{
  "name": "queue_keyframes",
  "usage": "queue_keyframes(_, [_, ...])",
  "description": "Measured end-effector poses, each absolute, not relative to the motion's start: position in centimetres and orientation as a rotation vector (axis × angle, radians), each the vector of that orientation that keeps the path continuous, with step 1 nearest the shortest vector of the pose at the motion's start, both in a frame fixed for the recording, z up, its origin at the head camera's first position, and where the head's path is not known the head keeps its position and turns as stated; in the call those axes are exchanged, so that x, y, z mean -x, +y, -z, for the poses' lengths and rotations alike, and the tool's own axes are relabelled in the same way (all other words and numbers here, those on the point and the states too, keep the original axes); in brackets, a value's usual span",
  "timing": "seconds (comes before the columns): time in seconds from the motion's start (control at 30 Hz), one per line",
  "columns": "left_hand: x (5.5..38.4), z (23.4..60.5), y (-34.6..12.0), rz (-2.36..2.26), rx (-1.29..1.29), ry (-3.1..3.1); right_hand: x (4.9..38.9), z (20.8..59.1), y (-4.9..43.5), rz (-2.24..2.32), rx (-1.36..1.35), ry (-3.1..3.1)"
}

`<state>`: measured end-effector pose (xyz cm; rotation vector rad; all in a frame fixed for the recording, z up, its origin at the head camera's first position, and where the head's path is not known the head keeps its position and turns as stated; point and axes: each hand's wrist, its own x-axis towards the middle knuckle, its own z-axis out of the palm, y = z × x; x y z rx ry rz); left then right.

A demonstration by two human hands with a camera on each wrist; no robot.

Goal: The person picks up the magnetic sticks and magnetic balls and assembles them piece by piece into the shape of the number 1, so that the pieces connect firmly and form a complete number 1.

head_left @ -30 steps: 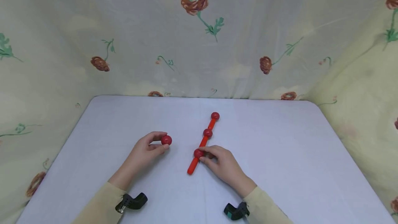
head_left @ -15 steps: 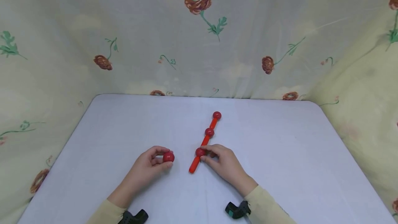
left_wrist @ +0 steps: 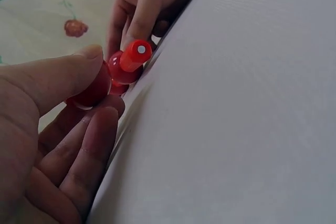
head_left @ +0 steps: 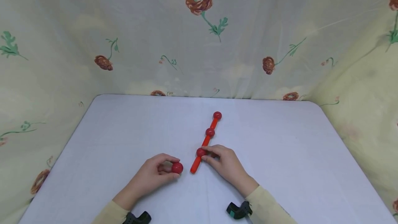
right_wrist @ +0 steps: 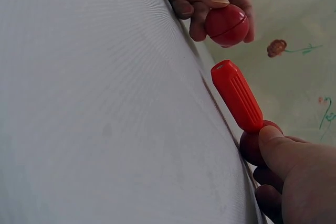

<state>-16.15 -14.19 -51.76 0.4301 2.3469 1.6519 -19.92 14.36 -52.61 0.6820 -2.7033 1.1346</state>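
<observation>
On the table lies a straight chain of red balls joined by orange-red rods, slanting away to the upper right. My right hand (head_left: 228, 165) pinches the nearest ball of the chain (head_left: 201, 152) between thumb and fingers. From that ball a ribbed rod (right_wrist: 237, 97) sticks out toward me; its free end shows a small pale spot in the left wrist view. My left hand (head_left: 152, 177) pinches a loose red ball (head_left: 177, 168) by thumb and fingertips. This ball is close to the rod's free end, with a gap between them. A seam line runs round it in the right wrist view.
The chain's middle ball (head_left: 210, 132) and far ball (head_left: 217, 115) lie beyond my right hand. A white table (head_left: 280, 141) spreads under everything. Flower-patterned cloth (head_left: 149, 37) hangs behind and at both sides. Dark wrist devices (head_left: 238, 211) sit on both sleeves.
My left hand has come toward me and to the right with the loose ball, nearer the rod's free end. The right hand keeps its hold on the chain, which stays about where it was.
</observation>
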Motion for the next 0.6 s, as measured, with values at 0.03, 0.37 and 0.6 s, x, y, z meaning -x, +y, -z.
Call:
queue_keyframes(0.03, [16.13,51.77,-14.11,-1.633,-0.44,2.361,19.92,52.61,14.36,-1.136,-0.684,-2.697])
queue_keyframes(0.37, [15.81,51.62,-13.88,-1.308,-0.64,2.611,19.85,52.65,14.33,-1.154,-0.702,-2.671])
queue_keyframes(0.6, [15.59,51.72,-13.58,-1.277,-0.776,2.631,19.86,52.7,14.33,-1.148,-0.69,-2.679])
